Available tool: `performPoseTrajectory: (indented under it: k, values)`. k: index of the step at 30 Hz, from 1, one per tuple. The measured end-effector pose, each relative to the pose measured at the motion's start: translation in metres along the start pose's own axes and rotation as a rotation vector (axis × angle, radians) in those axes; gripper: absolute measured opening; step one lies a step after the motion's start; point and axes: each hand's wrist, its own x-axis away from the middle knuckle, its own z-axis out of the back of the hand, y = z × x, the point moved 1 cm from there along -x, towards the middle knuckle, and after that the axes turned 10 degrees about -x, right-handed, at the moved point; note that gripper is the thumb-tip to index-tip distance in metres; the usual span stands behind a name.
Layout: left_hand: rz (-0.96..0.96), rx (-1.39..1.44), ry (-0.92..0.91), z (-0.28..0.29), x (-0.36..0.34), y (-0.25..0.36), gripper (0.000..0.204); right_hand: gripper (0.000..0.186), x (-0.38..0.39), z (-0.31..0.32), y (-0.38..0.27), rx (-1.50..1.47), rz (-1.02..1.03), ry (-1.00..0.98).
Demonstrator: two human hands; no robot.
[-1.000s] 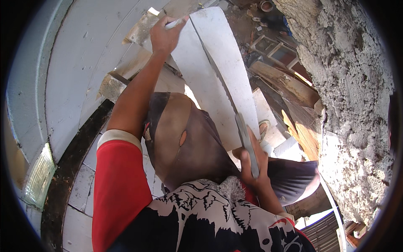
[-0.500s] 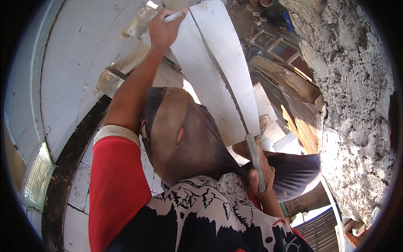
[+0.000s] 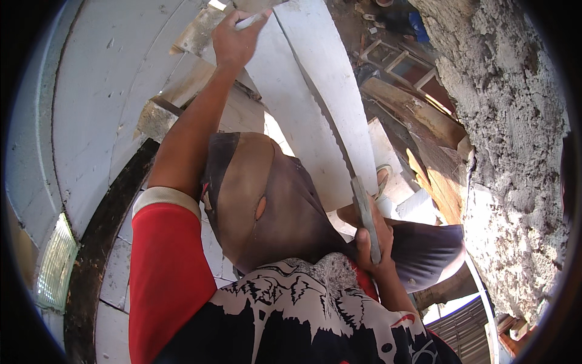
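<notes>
A long, dark, toothed blade (image 3: 327, 115) lies lengthwise along a pale, flat board (image 3: 291, 145) in front of me. My right hand (image 3: 376, 233) is closed round the blade's flat grey handle (image 3: 365, 215) at the near end, beside my thigh. My left hand (image 3: 233, 45) is closed on a short pale grey piece (image 3: 248, 22) at the board's far upper left; I cannot tell whether it is part of the board or of the tool. My legs in worn dark trousers (image 3: 254, 200) are under and beside the board.
A rough cement wall (image 3: 503, 121) rises on the right. White panels (image 3: 91, 97) curve along the left, beside a dark beam (image 3: 103, 249). Beyond the board lie wooden window frames (image 3: 394, 60), planks (image 3: 412, 109) and rubble. A sandalled foot (image 3: 383, 179) shows right of the board.
My right hand and the handle moved back toward my body by half a second ago, then slightly forward again. My left hand keeps its grip; the view has shifted slightly.
</notes>
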Motion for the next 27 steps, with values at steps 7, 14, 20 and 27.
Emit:
performPoseTrajectory:
  k: [7,14,20,27]
  values:
    - [-0.041,-0.05,0.032,-0.003,-0.001,0.004,0.052,0.054,-0.106,-0.029,0.003,0.11,0.107,0.041]
    - [-0.061,-0.005,0.039,-0.004,0.001,0.0,0.053,0.062,-0.011,0.005,-0.001,0.19,0.11,0.008]
    - [-0.043,-0.052,0.031,-0.006,0.001,0.002,0.051,0.064,-0.076,-0.016,0.006,0.18,0.098,0.022]
    - [-0.029,-0.046,0.051,-0.002,-0.004,-0.003,0.049,0.068,0.032,0.024,0.005,0.141,-0.05,0.011]
